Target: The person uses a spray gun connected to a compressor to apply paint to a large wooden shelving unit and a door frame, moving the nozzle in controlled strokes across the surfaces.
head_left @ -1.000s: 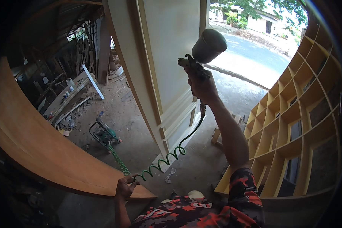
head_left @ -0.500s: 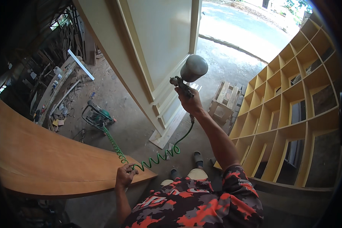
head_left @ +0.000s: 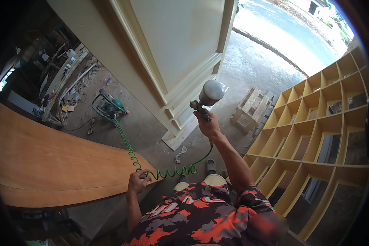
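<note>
My right hand (head_left: 207, 126) grips a metal spray gun (head_left: 199, 108) with a silver cup (head_left: 211, 92) on top, held near the lower part of a cream panelled door (head_left: 174, 45). A green coiled air hose (head_left: 172, 172) hangs from the gun, loops past my left hand (head_left: 138, 180), whose fingers are closed on it, and runs up to a green compressor (head_left: 110, 106). My left hand is just over the pointed end of a wide orange-brown wooden panel (head_left: 57, 164).
A yellow grid shelving unit (head_left: 303, 135) curves along my right, beside a wooden pallet-like crate (head_left: 248, 108). At the upper left lie cluttered boards and scrap (head_left: 69, 82). A board (head_left: 172, 141) lies under the door. A bright street (head_left: 283, 28) shows beyond the opening.
My right hand has lowered the spray gun from the door's upper panel to near its lower mouldings. The view has tilted further down. My left hand still holds the hose.
</note>
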### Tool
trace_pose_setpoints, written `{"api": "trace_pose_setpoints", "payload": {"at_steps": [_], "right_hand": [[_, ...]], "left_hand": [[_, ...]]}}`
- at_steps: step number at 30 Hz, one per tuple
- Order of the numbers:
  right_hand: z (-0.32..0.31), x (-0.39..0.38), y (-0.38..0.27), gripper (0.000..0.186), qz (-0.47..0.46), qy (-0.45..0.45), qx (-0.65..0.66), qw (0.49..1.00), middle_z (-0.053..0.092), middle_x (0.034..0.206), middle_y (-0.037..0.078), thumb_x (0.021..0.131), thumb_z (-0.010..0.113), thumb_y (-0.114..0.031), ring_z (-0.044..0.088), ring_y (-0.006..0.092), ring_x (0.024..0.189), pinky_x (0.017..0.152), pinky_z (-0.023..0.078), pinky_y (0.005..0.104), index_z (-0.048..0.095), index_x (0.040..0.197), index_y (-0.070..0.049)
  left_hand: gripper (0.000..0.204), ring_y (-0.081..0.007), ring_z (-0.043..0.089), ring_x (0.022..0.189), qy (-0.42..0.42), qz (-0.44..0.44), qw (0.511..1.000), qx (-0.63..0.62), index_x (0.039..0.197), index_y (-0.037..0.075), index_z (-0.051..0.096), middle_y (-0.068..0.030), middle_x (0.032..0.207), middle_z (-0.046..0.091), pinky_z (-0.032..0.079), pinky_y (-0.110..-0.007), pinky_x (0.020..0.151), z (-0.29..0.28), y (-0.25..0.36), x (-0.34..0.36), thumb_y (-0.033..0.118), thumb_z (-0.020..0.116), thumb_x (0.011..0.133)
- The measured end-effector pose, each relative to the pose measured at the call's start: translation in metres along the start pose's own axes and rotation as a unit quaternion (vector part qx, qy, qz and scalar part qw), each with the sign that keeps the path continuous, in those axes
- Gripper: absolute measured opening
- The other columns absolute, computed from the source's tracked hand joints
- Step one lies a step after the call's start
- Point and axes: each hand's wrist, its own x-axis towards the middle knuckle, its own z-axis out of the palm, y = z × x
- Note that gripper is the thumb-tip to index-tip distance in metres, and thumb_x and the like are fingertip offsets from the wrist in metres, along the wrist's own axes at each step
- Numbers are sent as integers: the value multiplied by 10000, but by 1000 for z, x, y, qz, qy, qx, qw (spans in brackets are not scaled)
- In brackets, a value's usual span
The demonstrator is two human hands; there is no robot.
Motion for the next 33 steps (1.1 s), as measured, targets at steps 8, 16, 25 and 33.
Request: {"api": "trace_pose_setpoints", "payload": {"at_steps": [8,16,25,33], "right_hand": [[-69,50,-119,247,-16,-54,170,984,502,663,-63,1079,724,-254,422,49,595,519,336,314,744,1054,-9],[-151,77,-271,278,-104,-59,215,969,536,616,-30,1079,704,-273,448,51,437,406,322,252,654,878,-88],[-196,85,-391,427,-210,-35,170,962,505,599,-29,1108,632,-405,411,65,420,383,319,284,551,779,-145],[-202,65,-421,407,-246,13,267,932,504,596,-10,1125,601,-390,352,68,384,374,252,278,561,817,-127]], "left_hand": [[434,-173,812,887,25,24,999,-17,1343,-86,706,-142,907,836,615,-309,881,14,28,17,46,702,930],[448,-154,804,904,61,55,994,-75,1372,-60,704,-135,915,838,592,-321,949,20,51,25,36,703,934],[422,-138,793,898,92,110,982,-121,1350,-54,712,-124,890,833,562,-311,979,13,67,19,28,703,936],[421,-154,796,894,99,120,977,-148,1347,-60,704,-140,891,828,569,-309,942,12,80,15,15,705,933]]}}
